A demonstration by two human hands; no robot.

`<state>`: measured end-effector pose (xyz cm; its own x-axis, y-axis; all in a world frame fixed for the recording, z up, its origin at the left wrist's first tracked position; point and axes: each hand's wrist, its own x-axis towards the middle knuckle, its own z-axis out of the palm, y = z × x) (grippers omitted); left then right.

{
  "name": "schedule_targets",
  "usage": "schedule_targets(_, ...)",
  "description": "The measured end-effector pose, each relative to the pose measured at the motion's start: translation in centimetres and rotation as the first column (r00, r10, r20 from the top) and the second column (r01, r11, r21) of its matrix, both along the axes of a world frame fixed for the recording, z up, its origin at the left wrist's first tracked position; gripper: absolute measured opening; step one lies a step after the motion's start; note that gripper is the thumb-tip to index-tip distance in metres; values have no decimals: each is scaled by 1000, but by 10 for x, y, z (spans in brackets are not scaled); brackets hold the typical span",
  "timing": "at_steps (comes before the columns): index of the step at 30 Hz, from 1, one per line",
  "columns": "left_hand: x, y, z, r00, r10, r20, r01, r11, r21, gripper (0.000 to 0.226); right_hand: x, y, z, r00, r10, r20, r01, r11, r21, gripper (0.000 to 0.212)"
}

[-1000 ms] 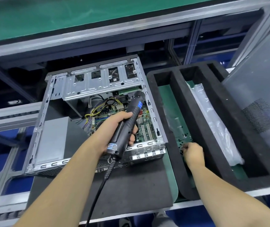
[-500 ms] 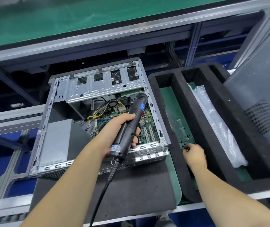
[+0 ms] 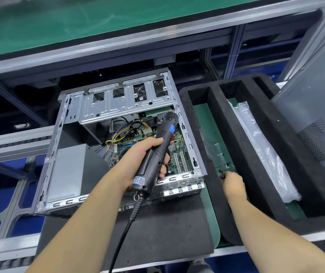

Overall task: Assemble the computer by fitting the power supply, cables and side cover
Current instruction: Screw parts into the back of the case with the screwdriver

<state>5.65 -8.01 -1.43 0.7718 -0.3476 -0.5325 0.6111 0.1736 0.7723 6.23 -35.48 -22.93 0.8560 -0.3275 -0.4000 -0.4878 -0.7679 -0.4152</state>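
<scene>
Little changed since the earlier frames: only a slight drift of the view, both hands about where they were. Left hand (image 3: 138,160) wrapped round the electric screwdriver (image 3: 156,152), fingers curled fully about its barrel, bit aimed toward the case's far right corner. Right hand (image 3: 233,183) down in the near end of the foam tray (image 3: 254,150), fingertips pinched among small dark screws (image 3: 225,167); impossible to tell whether one is actually held.

Open computer case (image 3: 118,142) lying on its side on the dark mat (image 3: 157,233) at the tabletop's near edge, power supply (image 3: 65,172) seated in its near left corner, motherboard and cables exposed. Side cover (image 3: 319,119) leaning at the right edge.

Screws: tiny, hard, likely slippery, best pinched by the head. Cover probably thin, stiff sheet metal, best gripped at its edges.
</scene>
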Motion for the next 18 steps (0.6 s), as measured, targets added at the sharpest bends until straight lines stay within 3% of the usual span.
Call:
schedule_targets(5,0,0,0,1000,0,-4,0,1000,1,67,-7,-3,-2,976,-163,142,144,980,138,25)
schedule_targets(18,-1,-1,1,1000,15,-14,-15,1000,1,73,10,1,6,980,-194,-30,196,975,106,9)
